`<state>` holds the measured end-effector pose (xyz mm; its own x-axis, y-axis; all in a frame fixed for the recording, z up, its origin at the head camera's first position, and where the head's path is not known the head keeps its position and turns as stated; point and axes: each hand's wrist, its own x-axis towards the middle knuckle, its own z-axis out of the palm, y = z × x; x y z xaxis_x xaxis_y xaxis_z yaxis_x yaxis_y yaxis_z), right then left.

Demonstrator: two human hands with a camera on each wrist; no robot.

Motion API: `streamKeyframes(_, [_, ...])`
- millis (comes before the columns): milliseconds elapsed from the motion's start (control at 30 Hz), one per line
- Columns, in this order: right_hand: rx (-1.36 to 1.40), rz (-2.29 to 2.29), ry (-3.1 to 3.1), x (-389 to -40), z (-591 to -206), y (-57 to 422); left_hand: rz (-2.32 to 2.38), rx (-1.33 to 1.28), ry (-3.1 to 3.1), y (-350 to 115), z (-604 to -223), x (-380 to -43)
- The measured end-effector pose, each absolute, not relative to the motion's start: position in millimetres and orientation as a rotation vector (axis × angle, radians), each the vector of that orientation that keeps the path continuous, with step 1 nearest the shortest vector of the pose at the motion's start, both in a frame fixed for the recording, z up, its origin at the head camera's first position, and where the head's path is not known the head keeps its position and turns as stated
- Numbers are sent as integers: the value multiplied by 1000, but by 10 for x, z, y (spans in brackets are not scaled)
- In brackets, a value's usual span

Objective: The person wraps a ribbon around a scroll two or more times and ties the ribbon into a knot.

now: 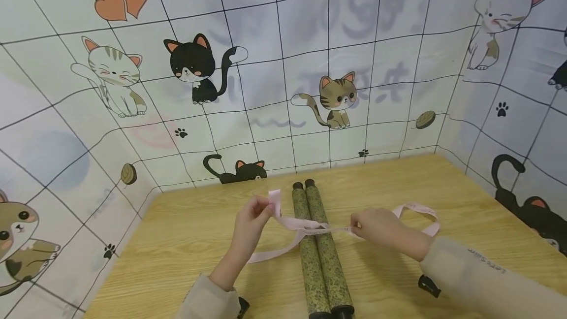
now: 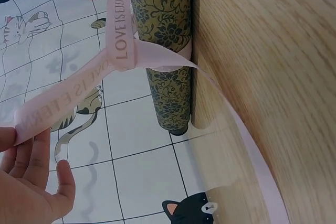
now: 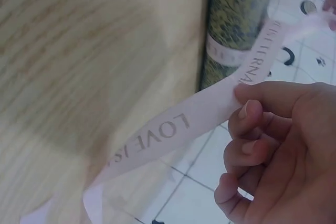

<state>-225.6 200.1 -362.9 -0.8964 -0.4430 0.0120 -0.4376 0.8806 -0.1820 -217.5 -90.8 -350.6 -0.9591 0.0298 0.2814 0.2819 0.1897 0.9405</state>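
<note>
Two scroll-like rolls with dark floral patterning lie side by side, the left roll (image 1: 312,274) touching the right roll (image 1: 333,270). A pink ribbon (image 2: 63,93) printed with lettering passes around them and crosses over itself on top. My left hand (image 1: 249,223) pinches one length of it, raised left of the rolls, with the short end standing above the fingertips. To the right, my right hand (image 1: 378,228) pinches another length between thumb and finger; from there the ribbon (image 3: 173,132) trails down to the table. One more stretch of ribbon curves off to the left.
The wooden table (image 1: 190,240) meets a cloth backdrop (image 1: 266,78) with cat and grid prints at the back and sides. A loose ribbon loop (image 1: 418,207) lies behind the right forearm. A small black object (image 1: 428,285) lies by the right sleeve.
</note>
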Motion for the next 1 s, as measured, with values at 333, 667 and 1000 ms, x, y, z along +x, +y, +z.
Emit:
streamKeyframes(333, [-707, -393, 2906, -2233, -3384, 2098, -1816, -276, -2310, -964, -3553, -2167])
streamKeyframes(667, [-807, -404, 2833, -2122, -3385, 2006, -1654, -186, -2527, -1140, -3627, -2125])
streamKeyframes(1000, [-815, -433, 2834, -2108, -3396, 2033, -1461, -153, -2720, -1278, -3715, -2112])
